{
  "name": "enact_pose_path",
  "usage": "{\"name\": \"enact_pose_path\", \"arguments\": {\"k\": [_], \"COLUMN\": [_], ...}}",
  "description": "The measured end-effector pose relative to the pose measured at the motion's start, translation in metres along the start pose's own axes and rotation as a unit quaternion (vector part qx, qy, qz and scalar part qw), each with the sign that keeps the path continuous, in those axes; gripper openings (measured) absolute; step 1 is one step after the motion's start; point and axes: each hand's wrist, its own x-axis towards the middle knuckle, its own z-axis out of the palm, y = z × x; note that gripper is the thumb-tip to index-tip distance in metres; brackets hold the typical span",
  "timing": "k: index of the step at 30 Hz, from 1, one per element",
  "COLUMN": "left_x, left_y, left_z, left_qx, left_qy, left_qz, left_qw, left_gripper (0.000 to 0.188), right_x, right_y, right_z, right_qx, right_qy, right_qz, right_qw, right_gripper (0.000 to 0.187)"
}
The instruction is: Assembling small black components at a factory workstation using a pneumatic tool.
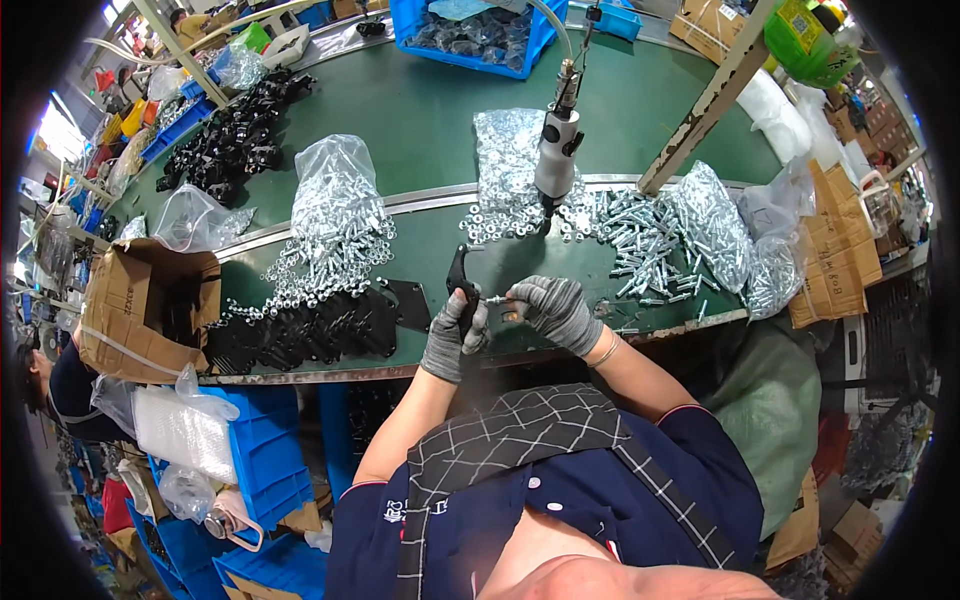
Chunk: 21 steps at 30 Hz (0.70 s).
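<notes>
My left hand [455,338], in a grey knit glove, is closed round a black curved bracket [459,272] that stands upright near the front of the green workbench. My right hand [556,312], gloved the same way, pinches a small silver bolt [495,300] whose tip points at the bracket's side. Whether the bolt touches the bracket or sits in a hole, I cannot tell. Just beyond my hands hangs a silver power screwdriver [557,155], its bit pointing down. Loose silver nuts [487,222] lie around it, and a heap of long silver bolts [640,240] lies to the right.
Flat black plates [330,325] lie in rows left of my hands, beside an open cardboard box [150,310]. Bags of silver hardware [335,190] spill onto the bench. A blue crate [480,40] stands at the back, and a metal post [700,105] rises at right.
</notes>
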Motion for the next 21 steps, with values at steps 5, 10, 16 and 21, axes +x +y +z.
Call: {"name": "enact_pose_path", "arguments": {"k": [5, 10, 16, 21], "left_x": [0.003, 0.0, 0.004, 0.003], "left_y": [-0.006, -0.005, -0.011, -0.012], "left_z": [-0.004, -0.009, -0.014, -0.008], "left_qx": [-0.022, -0.046, -0.087, -0.068], "left_qy": [-0.049, -0.108, -0.104, -0.045], "left_qz": [-0.01, -0.031, -0.033, -0.018], "left_qw": [0.999, 0.993, 0.99, 0.997], "left_gripper": [0.033, 0.035, 0.035, 0.033], "right_x": [-0.004, 0.002, 0.003, -0.002], "right_y": [0.006, -0.01, -0.014, -0.007], "right_z": [0.012, 0.014, 0.011, 0.019], "right_qx": [0.002, -0.085, -0.081, -0.022], "right_qy": [0.014, 0.089, 0.059, 0.037], "right_qz": [0.009, -0.075, -0.048, 0.01], "right_qw": [1.0, 0.99, 0.994, 0.999], "right_gripper": [0.018, 0.014, 0.012, 0.011]}}
